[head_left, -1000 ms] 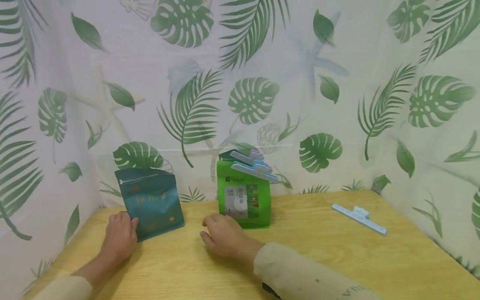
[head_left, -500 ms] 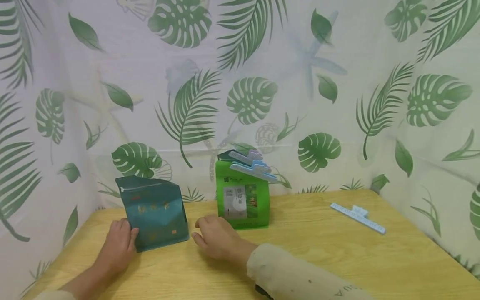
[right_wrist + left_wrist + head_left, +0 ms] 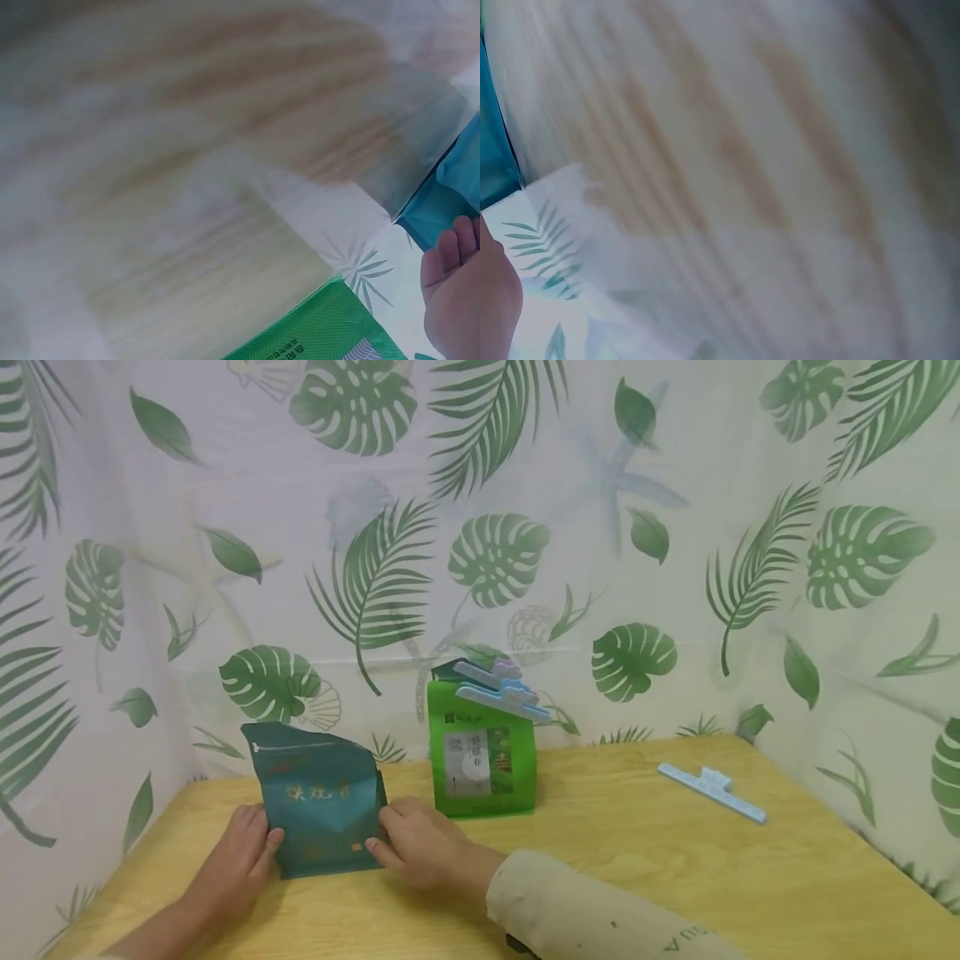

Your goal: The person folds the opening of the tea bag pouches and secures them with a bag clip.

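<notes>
A dark teal tea bag (image 3: 322,810) with gold lettering stands upright on the wooden table, its top edge slanting down to the right. My left hand (image 3: 236,864) grips its lower left edge, thumb in front. At the lower right edge, my right hand (image 3: 427,843) holds the bag with the thumb on the front and the fingers along the side. The right wrist view has the fingers of the right hand (image 3: 454,292) against the teal side. In the left wrist view, only a strip of the bag (image 3: 495,142) and part of the left hand (image 3: 499,300) show.
Behind the right hand stands a green tea bag (image 3: 442,718), with a blue sealing clip (image 3: 502,700) across its top. A purple clip (image 3: 487,673) sits on a dark bag behind it. Another pale blue clip (image 3: 712,792) lies on the table (image 3: 622,860) at right. Leaf-print sheeting surrounds the table.
The teal bag has come nearer and slightly right, and stands straighter, with the left hand on it. The right hand has moved left from the green bag to the teal bag's right edge.
</notes>
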Demonstrator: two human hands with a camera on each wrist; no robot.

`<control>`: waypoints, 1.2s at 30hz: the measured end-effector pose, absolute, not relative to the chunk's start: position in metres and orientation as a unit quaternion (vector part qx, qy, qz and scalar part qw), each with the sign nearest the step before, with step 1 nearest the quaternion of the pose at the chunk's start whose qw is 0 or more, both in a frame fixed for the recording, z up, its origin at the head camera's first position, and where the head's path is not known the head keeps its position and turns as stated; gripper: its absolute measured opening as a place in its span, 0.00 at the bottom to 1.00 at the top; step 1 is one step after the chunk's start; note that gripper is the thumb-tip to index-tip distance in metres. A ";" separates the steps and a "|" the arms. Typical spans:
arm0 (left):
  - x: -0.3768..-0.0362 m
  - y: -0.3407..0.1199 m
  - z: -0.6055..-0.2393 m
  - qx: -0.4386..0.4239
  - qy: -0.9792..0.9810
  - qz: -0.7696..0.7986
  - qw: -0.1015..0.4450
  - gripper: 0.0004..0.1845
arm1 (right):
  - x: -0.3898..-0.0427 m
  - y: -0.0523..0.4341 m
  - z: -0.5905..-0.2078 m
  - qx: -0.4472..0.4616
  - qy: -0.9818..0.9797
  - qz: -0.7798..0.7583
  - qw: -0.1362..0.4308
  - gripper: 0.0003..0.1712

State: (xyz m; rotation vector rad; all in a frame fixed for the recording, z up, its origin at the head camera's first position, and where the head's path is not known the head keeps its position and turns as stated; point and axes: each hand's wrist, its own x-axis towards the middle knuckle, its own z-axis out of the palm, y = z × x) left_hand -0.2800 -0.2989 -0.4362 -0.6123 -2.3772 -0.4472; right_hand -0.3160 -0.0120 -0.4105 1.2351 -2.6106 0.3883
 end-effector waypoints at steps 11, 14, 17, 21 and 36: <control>-0.283 -0.299 -0.435 -0.208 -0.899 -0.247 0.297 0.10 | -0.312 -0.011 -0.410 0.443 -0.880 0.079 0.154 0.18; -0.284 -0.297 -0.438 -0.177 -0.903 -0.275 0.278 0.12 | -0.311 -0.007 -0.410 0.460 -0.867 0.052 0.185 0.18; -0.286 -0.292 -0.439 -0.177 -0.907 -0.259 0.281 0.10 | -0.310 -0.002 -0.410 0.468 -0.862 0.040 0.190 0.18; -0.288 -0.286 -0.436 -0.210 -0.902 -0.200 0.319 0.07 | -0.310 0.004 -0.409 0.475 -0.857 0.035 0.196 0.17; -0.288 -0.265 -0.440 -0.259 -0.882 -0.143 0.366 0.11 | -0.309 0.030 -0.417 0.493 -0.832 0.045 0.249 0.14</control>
